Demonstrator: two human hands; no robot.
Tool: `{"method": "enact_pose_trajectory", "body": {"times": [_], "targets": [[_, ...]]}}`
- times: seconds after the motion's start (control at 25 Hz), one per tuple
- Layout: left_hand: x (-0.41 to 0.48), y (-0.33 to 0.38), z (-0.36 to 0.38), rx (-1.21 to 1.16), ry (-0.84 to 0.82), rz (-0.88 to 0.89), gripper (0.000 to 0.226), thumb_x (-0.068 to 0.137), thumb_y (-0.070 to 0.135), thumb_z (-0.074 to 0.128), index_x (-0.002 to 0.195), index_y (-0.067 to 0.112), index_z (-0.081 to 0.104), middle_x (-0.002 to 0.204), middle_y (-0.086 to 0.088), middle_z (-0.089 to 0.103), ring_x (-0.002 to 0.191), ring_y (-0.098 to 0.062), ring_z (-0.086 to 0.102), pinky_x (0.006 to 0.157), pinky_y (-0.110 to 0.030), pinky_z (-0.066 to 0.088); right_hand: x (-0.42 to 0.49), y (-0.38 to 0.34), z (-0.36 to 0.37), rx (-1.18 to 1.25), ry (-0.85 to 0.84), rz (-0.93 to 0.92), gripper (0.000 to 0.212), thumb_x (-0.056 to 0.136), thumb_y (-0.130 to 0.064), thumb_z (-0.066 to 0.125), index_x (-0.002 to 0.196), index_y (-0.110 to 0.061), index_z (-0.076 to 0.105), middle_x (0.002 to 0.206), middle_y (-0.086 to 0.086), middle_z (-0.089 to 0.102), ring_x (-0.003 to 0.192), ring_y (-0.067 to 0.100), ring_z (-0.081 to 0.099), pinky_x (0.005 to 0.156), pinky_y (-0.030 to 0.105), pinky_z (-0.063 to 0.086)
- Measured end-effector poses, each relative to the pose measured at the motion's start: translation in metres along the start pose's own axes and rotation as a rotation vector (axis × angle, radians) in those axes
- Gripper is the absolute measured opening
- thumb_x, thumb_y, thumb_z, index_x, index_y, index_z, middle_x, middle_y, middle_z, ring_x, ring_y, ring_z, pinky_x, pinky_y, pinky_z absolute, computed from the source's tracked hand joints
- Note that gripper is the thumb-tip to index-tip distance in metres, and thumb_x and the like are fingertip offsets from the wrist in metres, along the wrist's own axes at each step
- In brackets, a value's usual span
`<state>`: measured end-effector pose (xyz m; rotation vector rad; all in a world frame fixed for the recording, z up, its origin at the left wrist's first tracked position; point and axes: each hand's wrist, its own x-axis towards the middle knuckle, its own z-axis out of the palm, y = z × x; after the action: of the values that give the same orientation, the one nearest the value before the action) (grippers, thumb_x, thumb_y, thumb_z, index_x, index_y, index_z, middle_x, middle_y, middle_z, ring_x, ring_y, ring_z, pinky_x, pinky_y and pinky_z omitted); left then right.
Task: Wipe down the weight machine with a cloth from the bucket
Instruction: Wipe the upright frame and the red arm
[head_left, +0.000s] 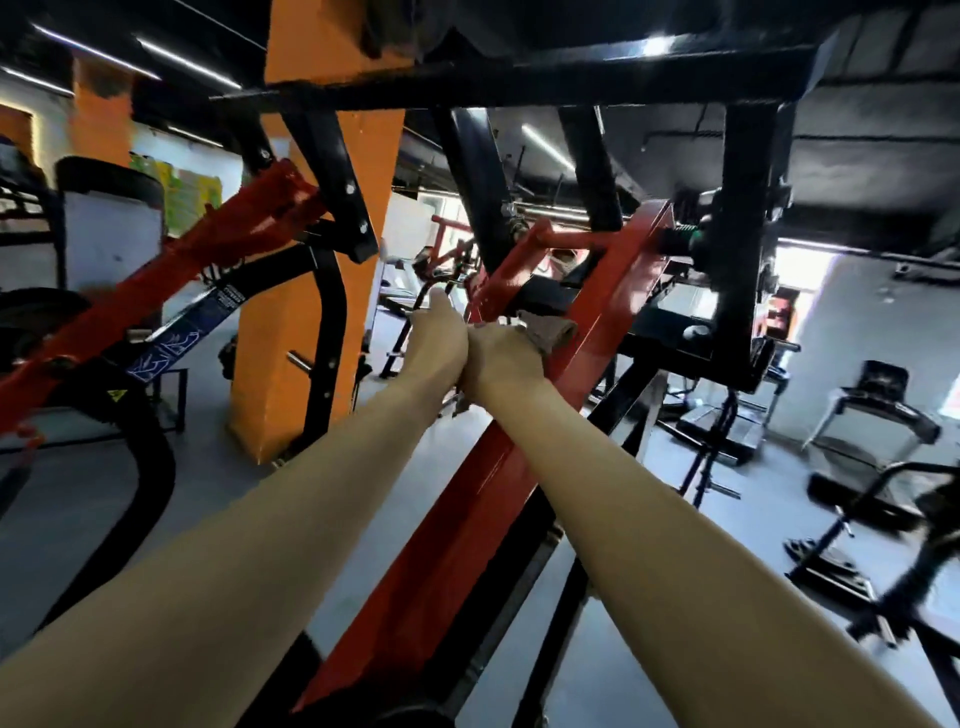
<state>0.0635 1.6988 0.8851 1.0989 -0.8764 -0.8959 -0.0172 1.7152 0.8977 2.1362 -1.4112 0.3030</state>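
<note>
Two bare forearms reach up from the near edge, meeting mid-frame on the weight machine (743, 218). The right hand (501, 358) holds a cloth (548, 328) against the machine's red beam (457, 535), a flat-sided painted steel box section w/ a glossy sheen, running diagonally from near centre up to the far right. The cloth is beige-grey and soft-looking, bunched into a lump that sticks out past the knuckles. The fingers themselves are hidden behind the back of the hand, closed into the cloth. The left hand (436, 338) sits just left of it, the two touching. Its fingers point away, out of sight, so can't tell if they're spread, curled or gripping anything.

Overhead, the black frame (519, 78) is square tube, matte, cut off at the top edge. At left a 2nd red arm (156, 291) slopes down, partly blurred. Behind it stands an orange pillar (311, 312), smooth-painted.

The near end of the red beam vanishes behind dark shapes at the bottom edge. Far-right bkgd is smeared; a treadmill (878, 415) is just about recognisable.

Writing: a blue sticker (208, 317) w/ white text and diagrams, too small to read, and a yellow warning triangle (113, 397) below it.
</note>
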Motion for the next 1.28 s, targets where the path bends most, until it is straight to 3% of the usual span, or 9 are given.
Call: {"method": "enact_pose_trajectory", "body": {"times": [0.16,0.32,0.44,0.6,0.68,0.8,0.92,1.08,1.28], "targets": [[0.014,0.001,-0.008,-0.002,0.006,-0.013,0.068,0.105,0.056,0.021,0.155,0.011,0.035,0.149,-0.015,0.051,0.135,-0.034,0.05,0.115,-0.055,0.038,-0.015,-0.001,0.015,-0.119,0.089,-0.092,0.029,0.097,-0.005,0.049,0.118,-0.014,0.067,0.118,0.012,0.066,0.108,0.033,0.064,0.07,0.034,0.036],[0.024,0.0,-0.013,0.052,0.001,0.009,0.058,0.108,0.041,0.022,0.149,0.004,0.042,0.142,-0.021,0.057,0.129,-0.036,0.056,0.11,-0.054,0.044,0.022,0.002,0.017,0.037,0.018,0.006,0.026,0.088,-0.003,0.068,0.112,-0.011,0.07,0.111,0.013,0.068,0.106,0.032,0.066,0.07,0.032,0.048],[0.028,0.003,-0.015,0.078,0.019,0.032,0.051,0.11,0.029,0.02,0.15,0.003,0.039,0.131,-0.017,0.059,0.113,-0.032,0.061,0.085,-0.04,0.051,0.055,0.004,0.024,0.073,-0.04,0.025,0.035,0.088,-0.003,0.071,0.122,-0.009,0.066,0.121,0.011,0.066,0.111,0.029,0.065,0.074,0.03,0.045],[0.034,-0.002,-0.015,0.101,-0.008,0.049,0.059,0.108,0.043,0.017,0.152,0.01,0.039,0.145,-0.017,0.053,0.129,-0.034,0.054,0.108,-0.051,0.044,0.066,0.001,0.031,0.036,0.04,-0.002,0.037,0.097,-0.01,0.062,0.132,0.0,0.059,0.129,0.014,0.064,0.114,0.03,0.065,0.081,0.022,0.05],[0.035,-0.002,-0.013,0.096,-0.044,0.046,0.062,0.107,0.049,0.018,0.155,0.014,0.037,0.149,-0.015,0.051,0.133,-0.032,0.051,0.112,-0.053,0.041,0.057,0.004,0.038,-0.053,0.048,-0.07,0.029,0.104,-0.012,0.05,0.128,0.0,0.061,0.125,0.014,0.066,0.114,0.03,0.063,0.066,0.008,0.041],[0.04,0.0,-0.004,0.069,-0.087,0.047,0.062,0.109,0.049,0.019,0.16,0.015,0.027,0.161,-0.012,0.037,0.145,-0.03,0.039,0.119,-0.049,0.033,0.06,0.004,0.033,0.081,0.044,-0.067,0.029,0.105,-0.014,0.049,0.128,-0.003,0.063,0.127,0.014,0.066,0.12,0.03,0.06,0.072,0.014,0.037],[0.051,0.007,0.0,0.079,-0.088,0.073,0.061,0.11,0.046,0.019,0.158,0.01,0.029,0.16,-0.013,0.038,0.145,-0.03,0.04,0.116,-0.045,0.033,0.083,0.005,0.039,0.106,-0.02,0.001,0.033,0.105,-0.015,0.047,0.135,-0.008,0.058,0.136,0.009,0.061,0.13,0.027,0.054,0.101,0.029,0.043],[0.08,0.009,-0.003,0.08,-0.09,0.099,0.061,0.109,0.049,0.019,0.157,0.015,0.034,0.159,-0.01,0.04,0.144,-0.027,0.041,0.119,-0.043,0.032,0.108,0.0,0.042,0.257,0.012,0.136,0.022,0.1,-0.011,0.05,0.115,-0.009,0.066,0.115,0.01,0.07,0.11,0.032,0.066,0.08,0.035,0.047],[0.105,-0.002,-0.004,0.089,-0.115,0.115,0.069,0.104,0.055,0.016,0.148,0.013,0.048,0.144,-0.011,0.057,0.128,-0.027,0.056,0.105,-0.045,0.047,0.146,0.004,0.042,0.245,0.059,0.329,0.026,0.098,0.002,0.049,0.118,0.002,0.066,0.119,0.024,0.068,0.112,0.04,0.066,0.083,0.042,0.054]]}}
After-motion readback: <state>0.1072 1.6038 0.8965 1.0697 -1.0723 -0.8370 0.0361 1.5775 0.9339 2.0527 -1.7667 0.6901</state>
